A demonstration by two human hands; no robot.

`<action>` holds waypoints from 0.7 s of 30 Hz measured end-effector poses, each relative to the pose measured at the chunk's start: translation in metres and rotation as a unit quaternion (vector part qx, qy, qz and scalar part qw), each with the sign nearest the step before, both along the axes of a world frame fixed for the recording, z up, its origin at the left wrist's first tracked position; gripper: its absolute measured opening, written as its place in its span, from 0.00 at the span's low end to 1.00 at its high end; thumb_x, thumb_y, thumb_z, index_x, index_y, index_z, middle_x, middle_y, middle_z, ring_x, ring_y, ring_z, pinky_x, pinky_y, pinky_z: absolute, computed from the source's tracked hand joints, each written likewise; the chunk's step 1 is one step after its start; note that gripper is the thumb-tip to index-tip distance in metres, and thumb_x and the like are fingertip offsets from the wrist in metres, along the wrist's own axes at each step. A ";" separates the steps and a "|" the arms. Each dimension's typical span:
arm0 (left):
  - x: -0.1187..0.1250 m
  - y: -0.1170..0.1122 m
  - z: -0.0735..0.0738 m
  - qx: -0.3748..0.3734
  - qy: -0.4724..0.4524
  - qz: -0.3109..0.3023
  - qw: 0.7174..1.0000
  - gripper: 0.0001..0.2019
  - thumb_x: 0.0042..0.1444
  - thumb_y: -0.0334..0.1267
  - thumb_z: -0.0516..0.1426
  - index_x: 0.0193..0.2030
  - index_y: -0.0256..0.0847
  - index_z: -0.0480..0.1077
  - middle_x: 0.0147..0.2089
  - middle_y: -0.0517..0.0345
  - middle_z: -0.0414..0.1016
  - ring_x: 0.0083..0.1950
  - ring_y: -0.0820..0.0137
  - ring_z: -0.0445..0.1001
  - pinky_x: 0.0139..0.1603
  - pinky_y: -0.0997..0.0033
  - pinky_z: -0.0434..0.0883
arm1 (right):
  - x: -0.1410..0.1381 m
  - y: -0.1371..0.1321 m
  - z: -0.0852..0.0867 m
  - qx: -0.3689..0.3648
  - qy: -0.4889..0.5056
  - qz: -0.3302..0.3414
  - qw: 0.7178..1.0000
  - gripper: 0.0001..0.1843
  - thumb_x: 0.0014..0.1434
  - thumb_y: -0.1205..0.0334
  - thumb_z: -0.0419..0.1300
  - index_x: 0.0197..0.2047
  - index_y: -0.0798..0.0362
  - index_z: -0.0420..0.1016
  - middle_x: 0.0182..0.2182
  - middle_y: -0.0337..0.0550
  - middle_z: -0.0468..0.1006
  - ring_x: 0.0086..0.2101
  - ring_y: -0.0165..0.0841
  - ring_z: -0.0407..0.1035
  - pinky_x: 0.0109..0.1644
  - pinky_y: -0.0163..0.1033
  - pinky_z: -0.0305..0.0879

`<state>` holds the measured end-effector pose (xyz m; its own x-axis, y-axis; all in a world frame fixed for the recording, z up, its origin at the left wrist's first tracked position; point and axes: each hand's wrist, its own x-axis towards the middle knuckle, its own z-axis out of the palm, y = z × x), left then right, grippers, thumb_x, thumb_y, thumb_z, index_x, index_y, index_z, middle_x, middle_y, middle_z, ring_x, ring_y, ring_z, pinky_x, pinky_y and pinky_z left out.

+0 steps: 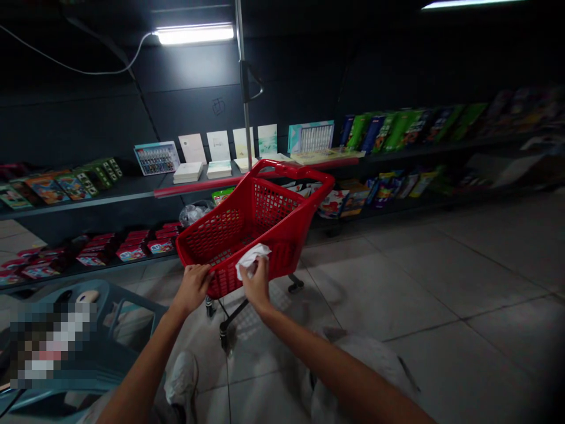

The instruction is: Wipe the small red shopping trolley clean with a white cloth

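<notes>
A red plastic shopping cart [241,218] on dark legs with casters stands in front of me, turned at an angle. My left hand [195,287] grips the cart's top rim at its near left corner, fingers wrapped over the edge. Against the near side wall, my right hand [258,284] pinches a crumpled white cloth [253,254], either fabric or tissue. The cloth touches or nearly touches the red grid; the exact contact is hidden by the hand. The basket's visible interior shows only its perforated walls and floor.
Behind the cart runs a dark shelf [145,187] with booklets, boxes and green packets [397,131]. Red boxes [132,246] fill the lower level. A blue-grey plastic stool [103,294] stands at left with things on it. A metal pole [242,88] rises behind the cart.
</notes>
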<state>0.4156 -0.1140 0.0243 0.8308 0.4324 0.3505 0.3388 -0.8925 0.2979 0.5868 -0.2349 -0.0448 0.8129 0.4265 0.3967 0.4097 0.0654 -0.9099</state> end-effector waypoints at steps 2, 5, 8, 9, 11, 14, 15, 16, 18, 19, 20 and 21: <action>-0.001 0.001 -0.001 0.003 -0.002 0.003 1.000 0.15 0.71 0.43 0.45 0.38 0.44 0.69 0.36 0.53 0.77 0.41 0.62 0.74 0.51 0.56 0.65 | -0.040 -0.003 0.007 -0.006 -0.042 0.067 0.997 0.19 0.63 0.60 0.61 0.56 0.52 0.66 0.53 0.56 0.69 0.53 0.42 0.70 0.60 0.47 0.70; -0.004 0.002 -0.002 0.005 0.005 -0.009 1.000 0.13 0.67 0.37 0.47 0.40 0.43 0.72 0.37 0.52 0.79 0.41 0.61 0.74 0.50 0.56 0.65 | -0.060 -0.012 0.019 -0.063 -0.180 0.188 0.963 0.20 0.63 0.65 0.62 0.58 0.49 0.69 0.58 0.54 0.68 0.57 0.43 0.69 0.61 0.47 0.70; -0.005 0.004 -0.003 0.008 0.007 -0.017 1.000 0.12 0.66 0.36 0.47 0.40 0.43 0.72 0.36 0.52 0.78 0.40 0.61 0.74 0.50 0.56 0.64 | -0.036 -0.018 0.028 -0.133 -0.351 0.250 0.893 0.18 0.64 0.69 0.60 0.57 0.48 0.74 0.57 0.51 0.72 0.56 0.42 0.69 0.62 0.46 0.69; -0.006 0.004 -0.003 0.009 0.004 -0.013 1.000 0.13 0.67 0.38 0.47 0.40 0.43 0.71 0.36 0.52 0.78 0.40 0.61 0.74 0.50 0.56 0.64 | -0.021 -0.020 0.030 -0.146 -0.393 0.250 0.873 0.16 0.65 0.69 0.60 0.55 0.49 0.75 0.55 0.50 0.74 0.55 0.41 0.70 0.62 0.46 0.69; -0.006 0.005 -0.002 0.006 -0.002 -0.005 1.000 0.15 0.70 0.41 0.45 0.38 0.43 0.70 0.35 0.53 0.76 0.39 0.62 0.74 0.50 0.57 0.64 | 0.020 -0.027 0.035 -0.157 -0.438 0.223 0.857 0.14 0.66 0.70 0.58 0.52 0.50 0.78 0.53 0.50 0.76 0.54 0.40 0.69 0.63 0.46 0.68; -0.006 0.005 -0.002 0.001 0.000 -0.006 1.000 0.17 0.72 0.45 0.44 0.37 0.43 0.68 0.34 0.55 0.75 0.39 0.63 0.73 0.50 0.57 0.63 | 0.096 -0.045 0.042 -0.149 -0.388 0.092 0.905 0.18 0.64 0.73 0.54 0.53 0.52 0.77 0.57 0.53 0.74 0.56 0.40 0.67 0.65 0.48 0.65; -0.006 0.006 -0.002 0.001 0.002 -0.008 1.000 0.17 0.73 0.46 0.44 0.36 0.43 0.67 0.34 0.55 0.75 0.39 0.63 0.73 0.50 0.58 0.63 | 0.123 -0.052 0.044 -0.137 -0.348 0.037 0.927 0.19 0.63 0.73 0.54 0.53 0.52 0.77 0.58 0.53 0.73 0.57 0.41 0.66 0.66 0.49 0.64; -0.006 0.006 -0.002 0.002 0.005 -0.009 1.000 0.18 0.73 0.46 0.44 0.36 0.43 0.67 0.34 0.55 0.75 0.39 0.63 0.73 0.50 0.58 0.63 | 0.149 -0.059 0.044 -0.115 -0.295 -0.030 0.948 0.18 0.61 0.71 0.55 0.53 0.54 0.76 0.57 0.55 0.72 0.57 0.42 0.66 0.67 0.51 0.63; -0.006 0.006 -0.003 0.004 0.005 -0.010 1.000 0.18 0.73 0.46 0.43 0.36 0.44 0.66 0.33 0.56 0.74 0.39 0.63 0.72 0.50 0.58 0.63 | 0.194 -0.067 0.041 -0.071 -0.164 -0.166 0.970 0.20 0.56 0.65 0.60 0.53 0.58 0.73 0.54 0.58 0.73 0.54 0.44 0.68 0.64 0.53 0.64; -0.006 0.006 -0.004 0.004 0.003 -0.010 1.000 0.18 0.73 0.46 0.43 0.36 0.43 0.66 0.33 0.56 0.74 0.39 0.63 0.72 0.49 0.58 0.63 | 0.211 -0.068 0.038 -0.057 -0.103 -0.201 0.972 0.22 0.53 0.61 0.62 0.52 0.58 0.72 0.51 0.58 0.74 0.52 0.45 0.69 0.62 0.53 0.65; -0.005 0.006 -0.004 0.005 -0.001 -0.010 1.000 0.18 0.73 0.47 0.43 0.36 0.43 0.67 0.33 0.56 0.74 0.39 0.63 0.73 0.50 0.57 0.63 | 0.221 -0.066 0.032 -0.043 -0.053 -0.214 0.975 0.23 0.53 0.58 0.62 0.51 0.58 0.70 0.49 0.57 0.75 0.49 0.44 0.70 0.59 0.51 0.67; -0.005 0.006 -0.004 0.005 -0.006 -0.010 1.000 0.18 0.73 0.47 0.44 0.37 0.43 0.67 0.33 0.56 0.74 0.39 0.63 0.73 0.50 0.57 0.63 | 0.225 -0.062 0.026 -0.030 -0.022 -0.205 0.978 0.22 0.53 0.56 0.61 0.50 0.57 0.69 0.47 0.57 0.76 0.46 0.43 0.72 0.56 0.50 0.68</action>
<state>0.4107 -0.1084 0.0203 0.8349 0.4130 0.3639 0.3183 -0.9016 0.2930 0.8114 -0.2967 -0.0185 0.9035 0.0922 0.4187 0.4285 -0.1661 -0.8881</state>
